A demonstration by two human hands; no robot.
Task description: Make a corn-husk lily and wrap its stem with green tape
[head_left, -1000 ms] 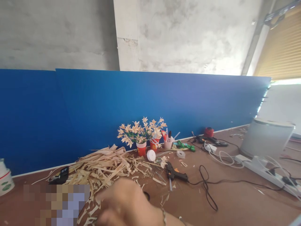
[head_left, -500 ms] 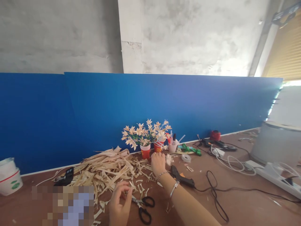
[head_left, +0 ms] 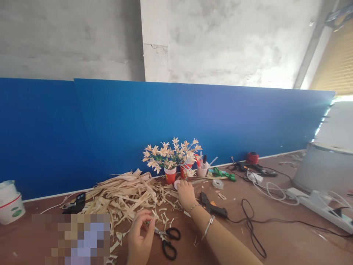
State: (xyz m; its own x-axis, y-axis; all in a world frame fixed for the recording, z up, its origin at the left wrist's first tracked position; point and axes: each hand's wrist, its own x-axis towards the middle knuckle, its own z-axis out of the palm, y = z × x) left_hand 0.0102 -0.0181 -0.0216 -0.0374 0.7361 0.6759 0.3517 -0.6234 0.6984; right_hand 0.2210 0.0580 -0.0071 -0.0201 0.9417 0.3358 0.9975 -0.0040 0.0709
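Observation:
My left hand [head_left: 141, 233] is held low in the centre, thumb and fingertips pressed together; what is between them, if anything, is too small to make out. Beside it lie black-handled scissors [head_left: 168, 241], blades toward the hand. My right hand [head_left: 186, 193] reaches forward, palm down, its fingers on a small pale round thing [head_left: 177, 184] whose kind I cannot tell. Just beyond stand a red paper cup [head_left: 170, 177] and a second red cup [head_left: 184, 171], both with pale star-shaped flowers [head_left: 165, 151]. A black glue gun [head_left: 213, 207] lies right of my wrist.
Dry husk strips [head_left: 129, 193] are heaped on the left, with scraps scattered around. Behind are a pen cup [head_left: 202, 170], green ribbon [head_left: 224, 174] and a tape roll [head_left: 217, 183]. Cables and a power strip [head_left: 325, 209] lie right. A blue panel [head_left: 193, 114] borders the table.
The pale round thing now shows at my right fingertips, and a blurred white thing right of that hand is gone from there. My left hand keeps its pinch almost in place.

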